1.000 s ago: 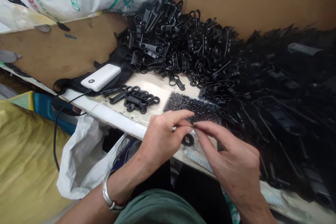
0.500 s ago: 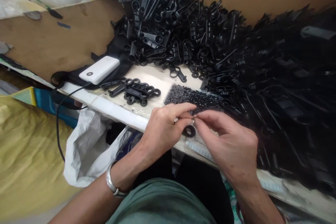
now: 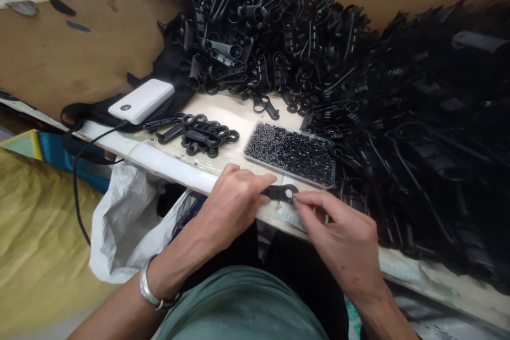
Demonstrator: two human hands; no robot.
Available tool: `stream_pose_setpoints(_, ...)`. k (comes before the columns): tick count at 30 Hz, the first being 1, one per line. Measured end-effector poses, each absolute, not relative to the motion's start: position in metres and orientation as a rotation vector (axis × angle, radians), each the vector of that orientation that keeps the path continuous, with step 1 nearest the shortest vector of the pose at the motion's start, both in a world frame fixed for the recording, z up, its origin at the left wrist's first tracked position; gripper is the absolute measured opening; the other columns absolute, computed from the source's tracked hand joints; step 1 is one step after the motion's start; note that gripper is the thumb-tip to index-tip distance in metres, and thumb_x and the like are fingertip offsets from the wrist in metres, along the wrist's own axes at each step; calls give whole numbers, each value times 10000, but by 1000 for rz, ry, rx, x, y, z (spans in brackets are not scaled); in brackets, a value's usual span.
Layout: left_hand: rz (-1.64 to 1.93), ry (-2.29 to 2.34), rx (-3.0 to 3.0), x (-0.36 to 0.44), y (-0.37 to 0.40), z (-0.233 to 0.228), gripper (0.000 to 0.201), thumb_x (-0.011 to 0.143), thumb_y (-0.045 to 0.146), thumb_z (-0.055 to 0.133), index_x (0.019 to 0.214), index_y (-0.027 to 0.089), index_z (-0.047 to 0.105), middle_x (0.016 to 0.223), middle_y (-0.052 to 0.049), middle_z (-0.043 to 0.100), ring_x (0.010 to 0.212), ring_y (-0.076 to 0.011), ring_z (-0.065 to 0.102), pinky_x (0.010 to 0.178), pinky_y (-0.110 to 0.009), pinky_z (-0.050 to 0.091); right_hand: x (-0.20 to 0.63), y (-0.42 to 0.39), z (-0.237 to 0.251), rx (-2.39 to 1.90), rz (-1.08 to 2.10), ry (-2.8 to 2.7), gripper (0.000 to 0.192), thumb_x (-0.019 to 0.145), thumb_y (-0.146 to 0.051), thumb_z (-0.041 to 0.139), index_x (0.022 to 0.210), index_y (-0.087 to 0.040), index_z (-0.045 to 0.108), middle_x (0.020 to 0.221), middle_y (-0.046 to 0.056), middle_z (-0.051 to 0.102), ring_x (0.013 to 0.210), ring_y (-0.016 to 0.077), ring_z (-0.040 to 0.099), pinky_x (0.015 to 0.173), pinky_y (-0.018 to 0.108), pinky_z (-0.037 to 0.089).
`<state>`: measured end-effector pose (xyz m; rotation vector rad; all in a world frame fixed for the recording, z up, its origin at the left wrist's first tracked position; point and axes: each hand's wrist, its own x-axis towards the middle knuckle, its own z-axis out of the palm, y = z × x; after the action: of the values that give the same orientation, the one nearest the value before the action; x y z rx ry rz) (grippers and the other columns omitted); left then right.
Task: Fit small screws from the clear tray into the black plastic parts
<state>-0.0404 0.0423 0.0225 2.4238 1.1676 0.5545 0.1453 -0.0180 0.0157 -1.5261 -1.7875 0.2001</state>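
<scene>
My left hand (image 3: 235, 202) pinches a flat black plastic clip (image 3: 281, 192) with a round eye against the table's front edge. My right hand (image 3: 340, 234) has thumb and forefinger closed at the clip's eye; what they pinch is too small to see. Just beyond the hands lies a shallow clear tray (image 3: 290, 153) full of tiny black beads. A small stack of several finished-looking black clips (image 3: 199, 135) lies to the left of the tray.
A huge heap of black plastic clips (image 3: 319, 53) covers the back and right of the table. A white power bank (image 3: 141, 101) with a black cable lies at the left. A white plastic bag (image 3: 123, 218) hangs below the table edge. Cardboard walls stand behind.
Both hands have dropped from above the bead tray down to the table edge; the black clip lying under them is now gripped in my left hand, the right fingertips at its eye.
</scene>
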Motion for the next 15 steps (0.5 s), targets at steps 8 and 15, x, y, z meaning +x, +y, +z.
stream_pose_setpoints(8, 562, 1164, 2408, -38, 35, 21, 240, 809, 134, 650, 1037, 200, 612, 822, -14, 692, 784, -187, 629, 825, -361, 391, 141, -16, 14, -1358, 33, -1963, 109, 881, -75, 559, 858, -155, 630, 839, 33, 679, 774, 160, 640, 755, 292, 508)
stream_pose_setpoints(15, 587, 1171, 2388, -37, 36, 19, 230, 800, 133, 662, 1020, 183, 618, 792, -17, 688, 767, -189, 629, 819, -361, 397, 138, -18, 13, -1369, -64, -2117, 105, 891, -52, 538, 906, -113, 622, 853, 74, 666, 787, 180, 622, 775, 300, 485)
